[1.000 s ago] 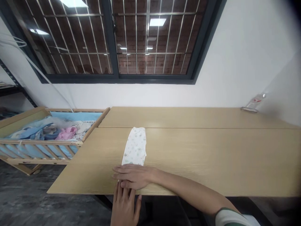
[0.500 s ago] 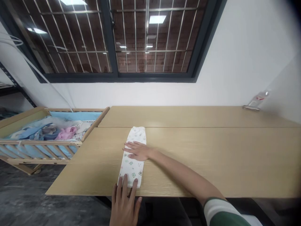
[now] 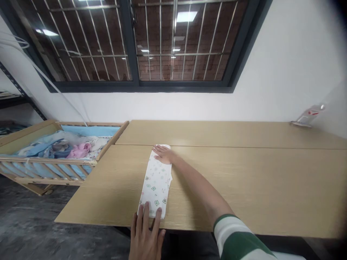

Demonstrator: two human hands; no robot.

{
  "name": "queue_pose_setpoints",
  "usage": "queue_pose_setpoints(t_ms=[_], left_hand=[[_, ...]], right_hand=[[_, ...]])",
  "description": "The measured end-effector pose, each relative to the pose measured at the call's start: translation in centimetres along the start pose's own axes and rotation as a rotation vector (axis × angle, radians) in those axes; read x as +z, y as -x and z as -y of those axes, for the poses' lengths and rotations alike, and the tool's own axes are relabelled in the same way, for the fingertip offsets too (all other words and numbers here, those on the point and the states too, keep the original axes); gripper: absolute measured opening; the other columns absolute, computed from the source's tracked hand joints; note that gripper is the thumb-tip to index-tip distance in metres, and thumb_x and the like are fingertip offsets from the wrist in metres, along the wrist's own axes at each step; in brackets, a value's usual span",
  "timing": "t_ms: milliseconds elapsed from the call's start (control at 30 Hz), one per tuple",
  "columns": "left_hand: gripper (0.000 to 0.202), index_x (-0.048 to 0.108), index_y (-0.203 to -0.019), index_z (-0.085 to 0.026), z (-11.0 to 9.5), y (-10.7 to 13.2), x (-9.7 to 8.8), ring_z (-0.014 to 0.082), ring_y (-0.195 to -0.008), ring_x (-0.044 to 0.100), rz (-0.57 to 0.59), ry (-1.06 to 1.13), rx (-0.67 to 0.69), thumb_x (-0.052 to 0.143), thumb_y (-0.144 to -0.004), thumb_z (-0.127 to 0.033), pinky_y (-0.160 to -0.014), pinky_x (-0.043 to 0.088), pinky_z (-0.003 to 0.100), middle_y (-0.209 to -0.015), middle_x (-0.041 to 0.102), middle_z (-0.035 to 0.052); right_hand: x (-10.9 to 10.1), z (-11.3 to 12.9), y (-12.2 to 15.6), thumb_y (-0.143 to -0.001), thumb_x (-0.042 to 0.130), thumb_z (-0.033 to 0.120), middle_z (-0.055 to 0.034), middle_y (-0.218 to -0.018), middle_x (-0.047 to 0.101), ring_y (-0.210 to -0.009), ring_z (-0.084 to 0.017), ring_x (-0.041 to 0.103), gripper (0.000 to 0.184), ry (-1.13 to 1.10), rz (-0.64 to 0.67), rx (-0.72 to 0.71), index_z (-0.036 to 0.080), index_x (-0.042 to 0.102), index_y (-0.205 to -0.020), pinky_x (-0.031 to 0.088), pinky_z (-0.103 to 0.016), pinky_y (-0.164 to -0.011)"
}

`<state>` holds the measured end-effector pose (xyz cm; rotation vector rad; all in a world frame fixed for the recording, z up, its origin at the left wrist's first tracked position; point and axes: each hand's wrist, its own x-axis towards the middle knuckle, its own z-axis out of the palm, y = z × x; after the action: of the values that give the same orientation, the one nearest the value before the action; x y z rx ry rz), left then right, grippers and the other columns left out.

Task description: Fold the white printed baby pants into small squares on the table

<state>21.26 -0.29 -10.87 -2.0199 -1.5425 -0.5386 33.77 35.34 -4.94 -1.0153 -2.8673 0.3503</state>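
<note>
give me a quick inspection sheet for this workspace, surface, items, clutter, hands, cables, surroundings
surface: wood-toned table, a seam running along its far part
job's things: white printed cloth, laid as a long strip near the table's left end
clutter: clear item with red marks in the far right corner, too blurred to identify
hands: left hand has its fingertips at the cloth's near end; right hand lies palm down on its far end
cables: white cable slants down the wall toward the crib
surroundings: wooden crib holding blue and pink fabrics; barred window above
</note>
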Motion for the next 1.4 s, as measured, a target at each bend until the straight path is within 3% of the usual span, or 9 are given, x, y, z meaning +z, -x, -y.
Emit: queue_pose_setpoints(t_ms=[267,433,567,700,800,900,1167,1267,1400], left_hand=[[0.061,0.049,-0.150,-0.027,-0.3,-0.2,-0.2,0.0412,-0.139,0.048,0.001,0.051,-0.038,0.064,-0.091,-0.029,-0.101,0.050,0.054,-0.155,0.048,0.0173],[0.061,0.049,-0.150,-0.028,-0.2,-0.4,-0.2,0.0398,-0.138,0.049,-0.016,0.058,-0.037,0.064,-0.091,-0.031,-0.098,0.052,0.054,-0.153,0.050,0.0174],[0.056,0.051,-0.148,-0.028,0.8,-0.3,0.0,0.0363,-0.136,0.052,-0.020,0.117,-0.016,0.062,-0.093,-0.032,-0.103,0.050,0.056,-0.151,0.054,0.0149],[0.042,0.058,-0.137,-0.025,3.0,-0.7,-0.1,0.0321,-0.133,0.055,-0.088,0.255,-0.087,0.058,-0.095,-0.024,-0.116,0.037,0.063,-0.144,0.060,0.0125],[0.035,0.060,-0.132,-0.024,5.3,-1.3,-0.5,0.0252,-0.127,0.060,-0.093,0.405,-0.055,0.056,-0.097,-0.021,-0.113,0.046,0.050,-0.134,0.067,0.0094],[0.031,0.062,-0.129,-0.025,6.8,-1.5,-0.7,0.0211,-0.120,0.064,-0.052,0.506,0.054,0.057,-0.098,-0.020,-0.103,0.055,0.038,-0.125,0.072,0.0062],[0.029,0.064,-0.126,-0.023,6.7,-0.4,-0.9,0.0174,-0.102,0.069,-0.037,0.583,0.203,0.056,-0.099,-0.015,-0.093,0.059,0.031,-0.112,0.075,0.0051],[0.031,0.065,-0.124,-0.022,6.8,-0.9,-1.9,0.0149,-0.094,0.069,0.003,0.619,0.289,0.050,-0.100,-0.011,-0.087,0.059,0.026,-0.110,0.076,0.0056],[0.032,0.066,-0.120,-0.020,6.6,-1.6,-3.6,0.0140,-0.088,0.070,-0.026,0.625,0.352,0.046,-0.099,-0.008,-0.084,0.059,0.023,-0.103,0.076,0.0059]], right_hand=[[-0.3,0.1,-0.5,-0.106,0.022,0.049,-0.0113,-0.170,0.017,-0.158,-0.023,0.014,0.069,0.081,-0.001,0.032,0.009,0.022,-0.162,0.008,-0.042,-0.129],[-0.5,2.9,1.2,-0.105,0.030,0.040,-0.0176,-0.169,0.018,-0.158,-0.026,0.011,0.067,0.144,-0.204,0.011,0.002,0.024,-0.160,0.005,-0.045,-0.129],[-0.8,7.3,5.9,-0.103,0.037,0.034,-0.0212,-0.168,0.022,-0.157,-0.031,0.016,0.064,0.008,-0.350,0.081,0.005,0.026,-0.159,0.017,-0.052,-0.127],[-1.1,12.1,13.0,-0.103,0.045,0.034,-0.0152,-0.140,0.060,-0.131,-0.026,0.055,0.046,-0.291,-0.276,-0.084,0.017,0.054,-0.144,0.044,-0.041,-0.112],[-0.8,14.6,17.8,-0.102,0.053,0.039,-0.0111,-0.132,0.065,-0.125,-0.023,0.060,0.038,-0.415,-0.159,-0.213,0.022,0.065,-0.133,0.047,-0.036,-0.108],[0.2,15.9,21.1,-0.098,0.060,0.040,-0.0102,-0.130,0.067,-0.124,-0.024,0.061,0.039,-0.403,-0.109,-0.204,0.024,0.067,-0.133,0.046,-0.037,-0.109],[3.5,17.0,25.3,-0.101,0.057,0.031,-0.0080,-0.134,0.068,-0.131,-0.025,0.057,0.038,-0.320,-0.281,-0.145,0.027,0.062,-0.138,0.045,-0.043,-0.114],[4.3,17.9,26.3,-0.102,0.048,0.016,-0.0074,-0.130,0.070,-0.129,-0.024,0.059,0.041,-0.295,-0.360,-0.133,0.030,0.060,-0.139,0.047,-0.044,-0.113],[4.0,19.0,27.7,-0.100,0.048,0.014,-0.0079,-0.127,0.071,-0.124,-0.025,0.062,0.045,-0.311,-0.365,-0.112,0.034,0.057,-0.140,0.052,-0.044,-0.107]])
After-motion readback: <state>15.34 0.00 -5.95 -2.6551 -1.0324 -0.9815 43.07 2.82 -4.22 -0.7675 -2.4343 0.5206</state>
